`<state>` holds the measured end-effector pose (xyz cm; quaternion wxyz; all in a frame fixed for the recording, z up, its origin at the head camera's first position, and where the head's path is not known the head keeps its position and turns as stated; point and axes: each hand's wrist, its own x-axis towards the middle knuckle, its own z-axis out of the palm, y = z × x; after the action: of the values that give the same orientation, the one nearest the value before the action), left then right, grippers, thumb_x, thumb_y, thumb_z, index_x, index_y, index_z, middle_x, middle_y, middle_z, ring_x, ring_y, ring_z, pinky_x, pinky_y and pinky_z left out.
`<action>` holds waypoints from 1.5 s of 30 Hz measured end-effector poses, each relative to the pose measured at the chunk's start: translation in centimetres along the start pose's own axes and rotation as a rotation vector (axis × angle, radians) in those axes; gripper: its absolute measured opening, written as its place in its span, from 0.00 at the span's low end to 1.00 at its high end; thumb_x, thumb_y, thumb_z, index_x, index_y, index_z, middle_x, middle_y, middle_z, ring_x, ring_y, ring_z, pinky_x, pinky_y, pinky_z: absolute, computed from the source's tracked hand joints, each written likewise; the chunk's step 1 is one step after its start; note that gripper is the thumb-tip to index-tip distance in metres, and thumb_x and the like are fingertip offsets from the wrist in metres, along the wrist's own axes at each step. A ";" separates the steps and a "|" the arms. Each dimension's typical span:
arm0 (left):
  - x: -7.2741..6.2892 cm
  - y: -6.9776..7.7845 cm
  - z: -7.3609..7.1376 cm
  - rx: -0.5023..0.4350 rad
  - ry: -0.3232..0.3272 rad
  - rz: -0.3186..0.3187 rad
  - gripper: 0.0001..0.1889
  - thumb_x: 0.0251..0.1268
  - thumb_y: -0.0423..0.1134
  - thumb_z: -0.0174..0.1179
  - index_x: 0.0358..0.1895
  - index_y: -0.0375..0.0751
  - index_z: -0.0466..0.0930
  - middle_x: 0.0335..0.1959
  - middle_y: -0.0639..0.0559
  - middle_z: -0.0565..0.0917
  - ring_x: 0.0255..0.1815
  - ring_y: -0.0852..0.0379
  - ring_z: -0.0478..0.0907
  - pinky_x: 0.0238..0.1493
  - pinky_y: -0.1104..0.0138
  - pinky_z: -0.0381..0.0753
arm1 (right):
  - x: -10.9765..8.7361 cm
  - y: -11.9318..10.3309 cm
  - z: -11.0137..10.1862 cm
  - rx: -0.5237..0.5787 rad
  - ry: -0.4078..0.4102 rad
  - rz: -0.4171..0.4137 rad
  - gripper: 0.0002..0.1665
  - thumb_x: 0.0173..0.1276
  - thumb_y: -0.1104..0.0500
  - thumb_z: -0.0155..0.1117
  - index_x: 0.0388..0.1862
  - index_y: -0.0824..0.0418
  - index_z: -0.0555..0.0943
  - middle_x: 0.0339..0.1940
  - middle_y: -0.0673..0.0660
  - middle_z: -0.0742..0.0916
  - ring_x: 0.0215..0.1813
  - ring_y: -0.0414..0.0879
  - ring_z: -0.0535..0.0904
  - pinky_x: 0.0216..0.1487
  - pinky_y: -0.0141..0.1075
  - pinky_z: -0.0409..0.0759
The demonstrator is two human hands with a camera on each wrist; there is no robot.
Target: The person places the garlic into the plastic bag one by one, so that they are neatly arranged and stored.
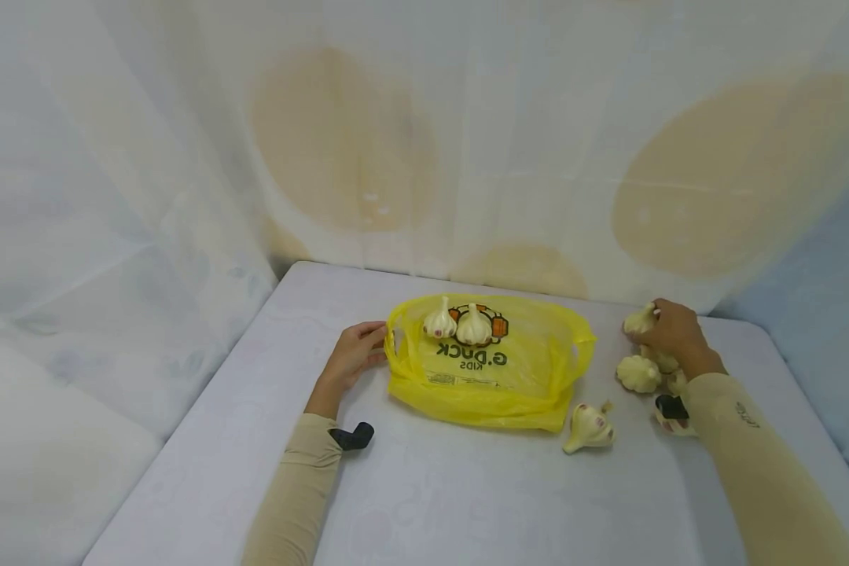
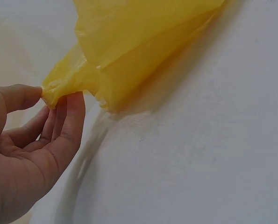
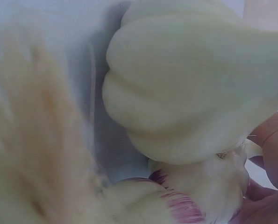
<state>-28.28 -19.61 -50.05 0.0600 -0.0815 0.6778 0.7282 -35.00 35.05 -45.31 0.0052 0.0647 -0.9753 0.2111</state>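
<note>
A yellow plastic bag [image 1: 523, 373] with mirrored "G.DUCK KIDS" print lies on the table. My left hand [image 1: 357, 351] pinches its left handle, the gathered plastic [image 2: 64, 86] held between thumb and fingertips in the left wrist view. Two garlic bulbs [image 1: 474, 326] rest on the printed part of the bag. To the right, my right hand [image 1: 672, 334] holds another garlic bulb [image 1: 639, 320] between thumb and fingers at the back of a small group. Close up in the right wrist view, pale bulbs [image 3: 176, 84] fill the picture, with fingers [image 3: 275, 149] at the right edge.
Several more garlic bulbs [image 1: 638, 374] cluster beneath the right hand and forearm, some partly hidden. A single bulb [image 1: 589, 428] lies near the bag's front right corner. Pale cloth curtains [image 1: 509, 157] surround the white-covered table [image 1: 453, 503].
</note>
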 end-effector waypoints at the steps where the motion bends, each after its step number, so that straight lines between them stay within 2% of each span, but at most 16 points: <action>1: 0.0 0.0 0.0 0.002 -0.002 0.002 0.20 0.73 0.42 0.57 0.63 0.36 0.74 0.57 0.41 0.77 0.54 0.49 0.77 0.50 0.60 0.82 | 0.0 0.0 0.0 -0.001 0.003 -0.001 0.43 0.60 0.52 0.71 0.58 0.83 0.64 0.52 0.82 0.74 0.53 0.76 0.70 0.53 0.65 0.70; 12: 0.2 0.0 0.2 0.007 0.001 0.017 0.19 0.73 0.42 0.57 0.61 0.38 0.75 0.55 0.43 0.78 0.54 0.49 0.77 0.48 0.62 0.83 | -0.2 0.1 -0.5 0.000 0.009 -0.021 0.44 0.61 0.53 0.71 0.60 0.84 0.62 0.55 0.83 0.72 0.55 0.78 0.67 0.55 0.66 0.68; 17: 0.3 -0.1 0.2 0.006 0.001 0.012 0.19 0.72 0.42 0.58 0.61 0.37 0.75 0.55 0.43 0.79 0.54 0.49 0.77 0.48 0.62 0.83 | -0.6 -1.0 -1.4 0.049 0.046 -0.027 0.43 0.61 0.54 0.71 0.61 0.83 0.63 0.57 0.83 0.72 0.54 0.77 0.68 0.53 0.66 0.70; 23: 0.1 -0.2 0.1 0.008 0.001 0.008 0.19 0.73 0.42 0.56 0.62 0.37 0.75 0.56 0.43 0.78 0.54 0.49 0.77 0.49 0.60 0.83 | -0.4 -3.2 -2.7 0.076 0.109 -0.071 0.41 0.62 0.49 0.71 0.59 0.79 0.68 0.55 0.80 0.76 0.53 0.74 0.73 0.52 0.64 0.71; 30: 0.0 -0.3 0.0 0.002 0.000 0.011 0.19 0.74 0.41 0.56 0.62 0.36 0.74 0.56 0.42 0.77 0.54 0.48 0.76 0.50 0.59 0.82 | -0.4 -7.2 -3.9 0.179 0.092 -0.064 0.45 0.62 0.43 0.70 0.63 0.75 0.68 0.57 0.76 0.77 0.57 0.70 0.73 0.50 0.59 0.77; 33: 0.1 -0.3 -0.1 0.004 -0.006 0.013 0.19 0.74 0.41 0.56 0.62 0.37 0.74 0.56 0.42 0.77 0.54 0.48 0.76 0.49 0.60 0.83 | -0.6 -9.0 -4.1 0.204 0.099 -0.077 0.44 0.62 0.41 0.70 0.63 0.72 0.70 0.57 0.74 0.78 0.58 0.67 0.74 0.50 0.58 0.78; 37: -0.1 -0.2 -0.1 0.010 -0.015 0.012 0.19 0.74 0.41 0.56 0.62 0.36 0.74 0.56 0.42 0.77 0.54 0.48 0.76 0.50 0.59 0.82 | -0.8 -11.5 -4.2 0.224 0.097 -0.097 0.43 0.61 0.39 0.69 0.62 0.69 0.71 0.56 0.72 0.79 0.58 0.65 0.75 0.50 0.57 0.79; 45: 0.1 -0.2 0.1 0.004 -0.011 0.019 0.19 0.73 0.42 0.57 0.62 0.37 0.74 0.56 0.42 0.77 0.54 0.48 0.76 0.50 0.59 0.83 | -1.2 -15.2 -3.1 0.256 0.067 -0.135 0.48 0.61 0.39 0.69 0.69 0.68 0.67 0.56 0.70 0.80 0.55 0.62 0.77 0.51 0.56 0.79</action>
<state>-28.32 -19.53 -50.24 0.0570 -0.0707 0.6796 0.7279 -31.92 22.73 -36.31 0.0435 0.1235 -0.9331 0.3351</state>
